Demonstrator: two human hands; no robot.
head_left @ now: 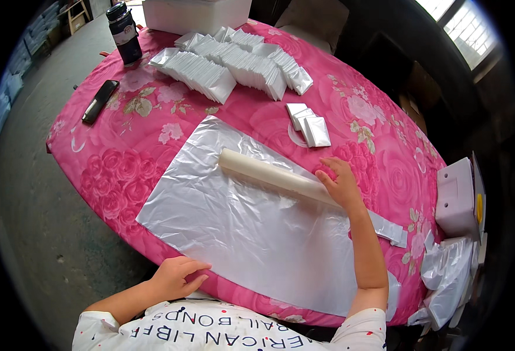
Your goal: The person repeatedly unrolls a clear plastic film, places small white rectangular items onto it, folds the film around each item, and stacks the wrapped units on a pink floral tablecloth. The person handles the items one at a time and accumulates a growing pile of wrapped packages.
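A silvery plastic sheet (222, 216) lies spread and lightly wrinkled in front of me, reaching the near edge of the table. Across its far half rests a cream-white tube or roller (275, 176), slanting down to the right. My right hand (340, 182) is over the tube's right end, fingers stretched out and thumb apart; that end is partly hidden behind the hand. At the near left edge of the sheet is my left hand (181, 278), fingers loosely extended and gripping nothing. Just beyond the right hand sit a few small folded silver-white packets (318, 131).
Several rows of folded packets (205, 73) stand at the back of the pink floral tablecloth (108, 169). A dark bottle (124, 38), a black phone (100, 102) and a white box (196, 16) are there too. Plastic bags (447, 272) hang at the right edge, below a pale box (455, 190).
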